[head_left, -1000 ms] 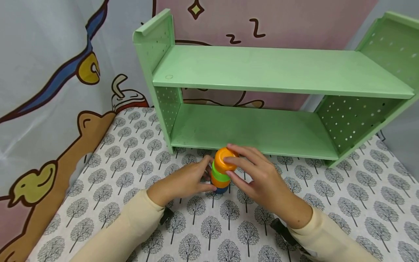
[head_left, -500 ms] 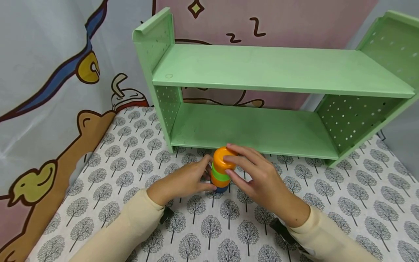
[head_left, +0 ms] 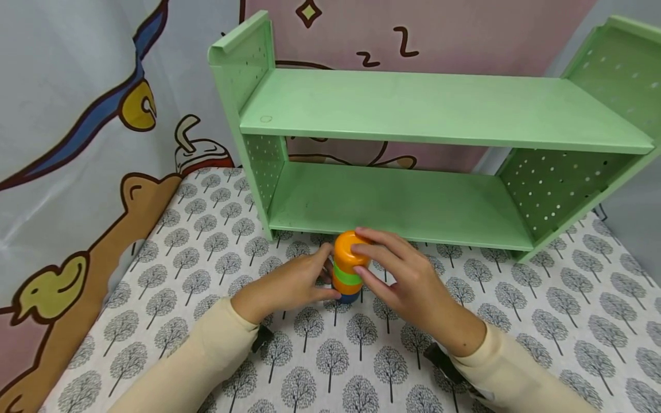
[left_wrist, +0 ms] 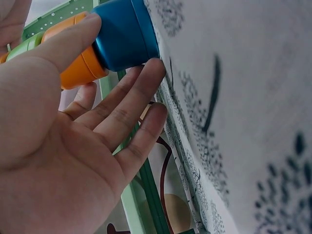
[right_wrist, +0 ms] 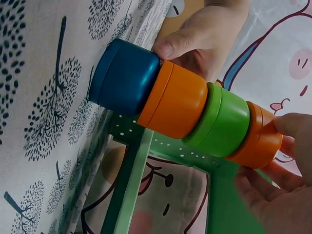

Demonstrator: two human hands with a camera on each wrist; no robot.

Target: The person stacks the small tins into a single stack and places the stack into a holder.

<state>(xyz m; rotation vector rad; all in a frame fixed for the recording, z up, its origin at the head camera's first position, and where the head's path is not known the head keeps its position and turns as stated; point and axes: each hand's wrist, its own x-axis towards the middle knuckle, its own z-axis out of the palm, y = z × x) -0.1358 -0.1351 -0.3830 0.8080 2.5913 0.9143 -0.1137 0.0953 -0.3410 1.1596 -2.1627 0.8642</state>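
A tower of stacking cups stands upright on the tree-patterned cloth. From the bottom come a blue cup (right_wrist: 125,77), an orange cup (right_wrist: 176,100), a green cup (right_wrist: 222,122) and a smaller-looking orange cup (head_left: 352,250) on top. My right hand (head_left: 413,281) holds that top orange cup between thumb and fingers, and it sits on the green one, slightly tilted. My left hand (head_left: 289,285) steadies the tower from the left. In the left wrist view its thumb lies where the blue cup (left_wrist: 124,34) meets the lower orange cup (left_wrist: 80,63), with the fingers curved around behind.
Close behind the tower stands a light green two-level shelf unit (head_left: 444,109) with perforated sides. The white cloth (head_left: 330,367) with grey trees covers the table. Printed cartoon curtains (head_left: 103,69) hang at the left and back.
The top orange cup has shifted slightly left and straightened over the green cup, turned by my right hand. My left hand has stayed in place.
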